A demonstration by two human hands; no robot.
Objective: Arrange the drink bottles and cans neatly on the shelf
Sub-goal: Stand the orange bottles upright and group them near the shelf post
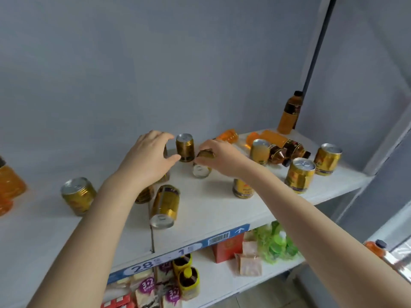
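Gold drink cans and orange drink bottles lie scattered on a white shelf (213,210). My left hand (146,158) is curved with fingers apart beside an upright gold can (185,147), the thumb near its base; another can (165,177) is mostly hidden behind the palm. My right hand (222,156) grips a tipped gold can (201,170) whose end faces me. One can (165,205) lies on its side near the front. Upright cans stand on the left (79,195) and at the right (300,175) (328,158).
Orange bottles lie at the back right (280,141) (229,135), and one bottle (290,112) stands in the far corner. Another orange bottle (9,185) sits at the left edge. Below, a lower shelf holds snack packs, a red box (226,247) and green packets (275,243).
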